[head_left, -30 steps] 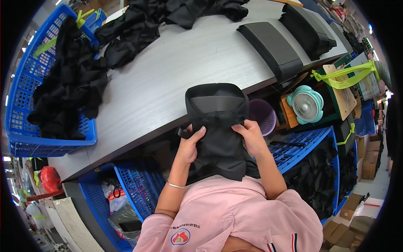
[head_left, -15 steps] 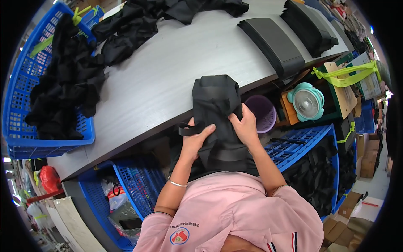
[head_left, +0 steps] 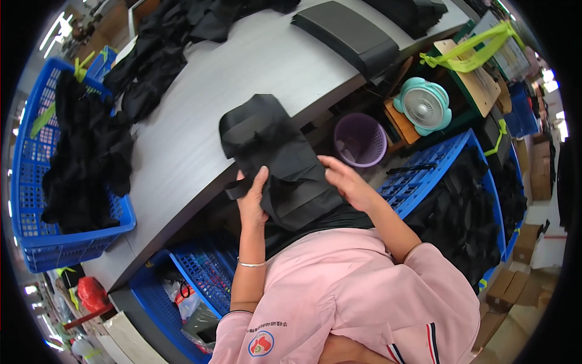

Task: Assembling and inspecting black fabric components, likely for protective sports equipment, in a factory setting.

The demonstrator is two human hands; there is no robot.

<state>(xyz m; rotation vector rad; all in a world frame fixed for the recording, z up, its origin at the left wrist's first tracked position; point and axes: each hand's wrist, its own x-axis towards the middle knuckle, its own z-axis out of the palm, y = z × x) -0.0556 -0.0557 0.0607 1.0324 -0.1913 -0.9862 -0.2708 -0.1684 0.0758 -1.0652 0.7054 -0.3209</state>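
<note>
A black fabric piece (head_left: 282,164) with a strap loop rests partly over the table's near edge and partly against my lap. Its top end leans to the left over the grey table (head_left: 200,103). My left hand (head_left: 251,200) grips it at the left edge, thumb on top and the other fingers mostly hidden behind, beside the loop. At the right edge is my right hand (head_left: 351,182), its fingers stretched out and the fingertips near or touching the fabric; it does not grip.
Crumpled black pieces fill a blue basket (head_left: 76,246) at left and lie along the far table. A flat black stack (head_left: 345,33) lies farther right. Below the table are a purple bin (head_left: 361,142), a teal fan (head_left: 422,104) and a blue crate (head_left: 448,151) of black pieces.
The fabric's top has swung to the left, and the piece now lies slanted and flatter. My right hand has loosened from its grip to stretched fingers at the edge. The view has shifted.
</note>
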